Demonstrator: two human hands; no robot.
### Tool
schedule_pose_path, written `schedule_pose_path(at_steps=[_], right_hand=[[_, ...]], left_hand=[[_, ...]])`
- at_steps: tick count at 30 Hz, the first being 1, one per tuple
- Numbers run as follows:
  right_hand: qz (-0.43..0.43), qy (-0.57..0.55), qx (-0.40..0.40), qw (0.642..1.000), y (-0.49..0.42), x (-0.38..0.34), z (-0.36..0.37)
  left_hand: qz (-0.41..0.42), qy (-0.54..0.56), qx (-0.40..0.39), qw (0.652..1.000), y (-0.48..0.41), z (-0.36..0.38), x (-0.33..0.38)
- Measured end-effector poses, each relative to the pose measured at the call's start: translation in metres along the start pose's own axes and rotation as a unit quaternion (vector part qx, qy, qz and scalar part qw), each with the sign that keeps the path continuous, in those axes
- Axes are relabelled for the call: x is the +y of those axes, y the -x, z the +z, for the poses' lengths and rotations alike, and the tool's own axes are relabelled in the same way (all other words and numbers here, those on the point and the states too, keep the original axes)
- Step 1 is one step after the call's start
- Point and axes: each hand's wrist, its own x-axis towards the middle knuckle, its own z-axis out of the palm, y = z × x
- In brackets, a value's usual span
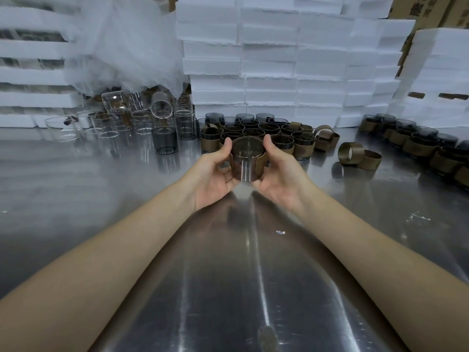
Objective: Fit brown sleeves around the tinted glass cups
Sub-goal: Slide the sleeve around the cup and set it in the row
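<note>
A tinted glass cup (247, 161) is held above the steel table, between both hands. My left hand (215, 171) grips its left side with the thumb up by the rim. My right hand (275, 171) grips the right side the same way. A brown sleeve (264, 154) shows around the cup behind the glass; how far down it sits I cannot tell. Behind the cup stands a cluster of sleeved tinted cups (258, 132). Loose brown sleeves (351, 153) lie to the right.
Clear and grey glasses (142, 123) crowd the back left under plastic wrap. Another row of sleeved cups (416, 143) runs along the right. White foam boxes (269, 59) are stacked behind. The steel table (241, 275) stretches toward me.
</note>
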Motion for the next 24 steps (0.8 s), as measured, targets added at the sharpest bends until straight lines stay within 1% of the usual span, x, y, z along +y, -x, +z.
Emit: schedule_pose_path(at_steps=[6, 10, 15, 17, 19, 22, 24], right_hand=[[-0.011, -0.041, -0.020, 0.999, -0.001, 0.002, 0.001], [-0.011, -0.052, -0.027, 0.998, -0.001, 0.001, 0.001], [-0.014, -0.086, -0.014, 0.996, -0.002, 0.000, 0.001], [-0.015, -0.072, -0.022, 0.997, -0.002, 0.000, 0.000], [-0.021, -0.025, -0.033, 0.999, 0.001, 0.000, 0.001], [-0.066, 0.055, -0.036, 0.996, 0.002, -0.001, 0.002], [-0.106, 0.081, -0.012, 0.991, 0.001, -0.002, 0.002]], left_hand=[[-0.014, 0.033, 0.042, 0.998, 0.000, 0.004, 0.001], [-0.019, 0.056, 0.044, 0.997, 0.000, 0.005, 0.001], [-0.009, 0.063, 0.046, 0.997, -0.003, 0.005, 0.001], [0.009, 0.037, 0.034, 0.999, -0.004, 0.002, -0.002], [0.037, -0.018, 0.012, 0.999, -0.006, -0.002, -0.007], [0.068, -0.110, -0.010, 0.992, -0.005, 0.000, -0.015], [0.111, -0.170, -0.003, 0.979, -0.006, 0.000, -0.020]])
